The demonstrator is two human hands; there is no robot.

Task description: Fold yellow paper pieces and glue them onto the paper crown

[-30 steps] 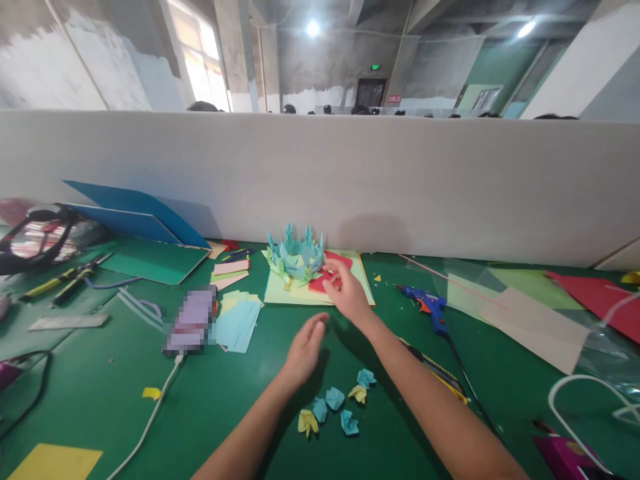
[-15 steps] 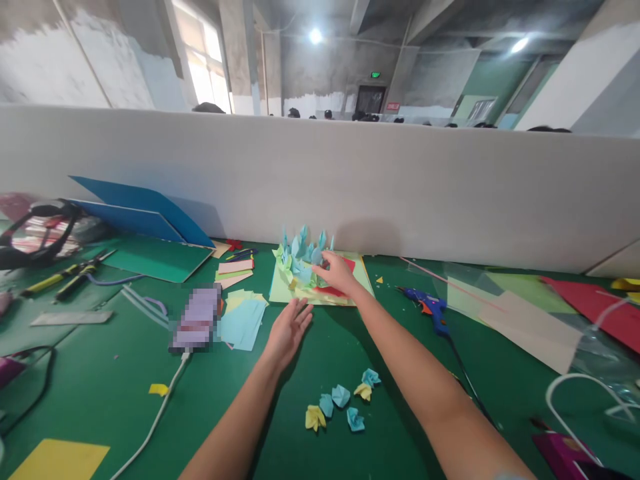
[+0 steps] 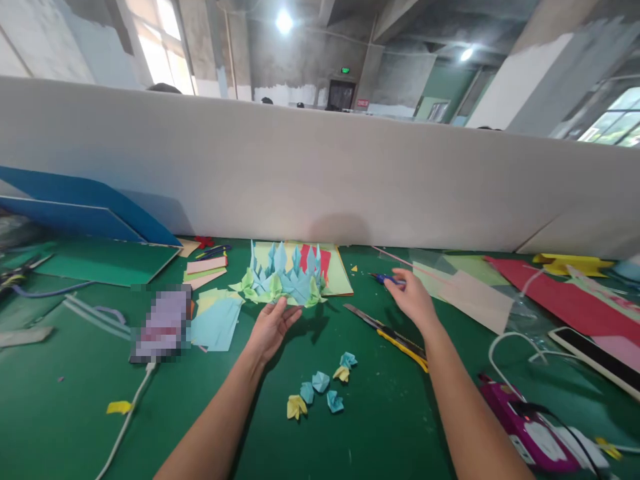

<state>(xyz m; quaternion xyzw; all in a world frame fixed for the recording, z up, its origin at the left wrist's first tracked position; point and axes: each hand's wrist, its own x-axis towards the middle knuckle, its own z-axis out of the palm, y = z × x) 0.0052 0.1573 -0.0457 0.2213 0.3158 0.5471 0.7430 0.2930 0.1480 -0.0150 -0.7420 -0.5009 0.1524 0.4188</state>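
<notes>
My left hand point(image 3: 270, 331) is closed on the lower edge of a folded-paper ornament point(image 3: 284, 279) with light blue points and pale green blossoms round its base. It is lifted in front of stacked coloured paper sheets point(image 3: 341, 275). On the right, my right hand point(image 3: 414, 301) is wrapped round a blue glue gun point(image 3: 384, 279); its nozzle points left and most of its body is hidden by the hand. A yellow-and-black utility knife point(image 3: 393, 337) lies just left of my right forearm. Several small blue and yellow paper flowers point(image 3: 321, 382) sit on the table between my arms.
Cut paper slips point(image 3: 217, 323) and a blurred purple phone point(image 3: 163, 323) with a white cable lie left. Blue boards point(image 3: 75, 220) lean on the white partition point(image 3: 300, 173). At right are paper sheets point(image 3: 475, 299), a black-screened phone point(image 3: 597, 360) and a magenta power strip point(image 3: 530, 423).
My left hand has taken the paper ornament and raised it off the sheets. My right hand has left the ornament and moved right onto the glue gun. The view has turned right.
</notes>
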